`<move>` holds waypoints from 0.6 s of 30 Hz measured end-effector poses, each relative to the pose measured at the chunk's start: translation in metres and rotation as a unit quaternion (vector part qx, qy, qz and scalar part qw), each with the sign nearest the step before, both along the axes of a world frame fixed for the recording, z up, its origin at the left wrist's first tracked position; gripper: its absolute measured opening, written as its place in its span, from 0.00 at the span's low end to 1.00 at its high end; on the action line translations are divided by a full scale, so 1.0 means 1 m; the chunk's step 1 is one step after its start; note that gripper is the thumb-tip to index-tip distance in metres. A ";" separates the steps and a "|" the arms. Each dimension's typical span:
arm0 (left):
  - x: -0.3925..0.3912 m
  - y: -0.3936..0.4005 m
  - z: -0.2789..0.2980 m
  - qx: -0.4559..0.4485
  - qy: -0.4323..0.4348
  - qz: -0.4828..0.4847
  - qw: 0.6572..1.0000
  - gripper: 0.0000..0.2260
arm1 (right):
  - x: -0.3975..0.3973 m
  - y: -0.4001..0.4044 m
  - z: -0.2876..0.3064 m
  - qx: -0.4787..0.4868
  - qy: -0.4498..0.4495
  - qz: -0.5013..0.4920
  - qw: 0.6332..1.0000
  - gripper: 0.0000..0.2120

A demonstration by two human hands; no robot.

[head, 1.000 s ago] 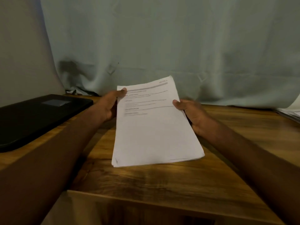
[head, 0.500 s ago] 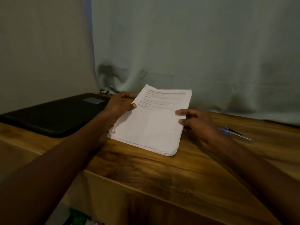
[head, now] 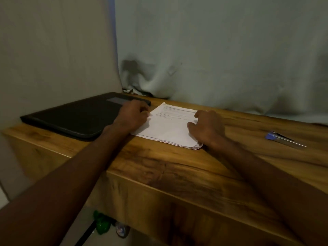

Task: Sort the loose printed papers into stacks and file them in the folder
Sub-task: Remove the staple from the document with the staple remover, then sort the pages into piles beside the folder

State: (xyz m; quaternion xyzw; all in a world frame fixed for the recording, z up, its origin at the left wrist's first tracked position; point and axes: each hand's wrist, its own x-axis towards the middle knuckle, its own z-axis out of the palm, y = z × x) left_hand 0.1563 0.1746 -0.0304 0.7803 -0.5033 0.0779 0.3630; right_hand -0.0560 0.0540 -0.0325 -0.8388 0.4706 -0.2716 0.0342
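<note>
A: Counter [head: 177, 167], then folder [head: 71, 116]: shut, left of the papers [head: 170, 126].

B: Papers lie flat. Left hand [head: 133, 116] pinches their left edge; right hand [head: 207, 128] rests loosely curled on the right edge.

A: Advise squaring edges before filing.

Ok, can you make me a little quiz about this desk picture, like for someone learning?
1. True or false: the paper stack lies flat on the wooden desk.
2. What lies left of the papers? A) black folder B) cup C) book
3. Fill in: the blue-capped pen lies on the person's ____ side.

Key:
1. True; the left hand and right hand both rest at its edges.
2. A.
3. Right.
</note>
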 end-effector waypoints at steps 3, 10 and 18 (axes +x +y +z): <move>-0.013 -0.003 0.000 0.073 -0.008 -0.057 0.996 0.14 | -0.002 0.006 -0.003 -0.018 0.050 0.093 0.994 0.25; -0.012 -0.014 -0.014 0.289 -0.090 -0.077 0.950 0.29 | 0.000 0.009 -0.011 0.115 0.231 0.121 0.958 0.39; -0.004 -0.018 -0.018 0.315 -0.128 -0.068 0.938 0.30 | -0.056 0.005 -0.001 0.120 0.273 0.095 0.950 0.50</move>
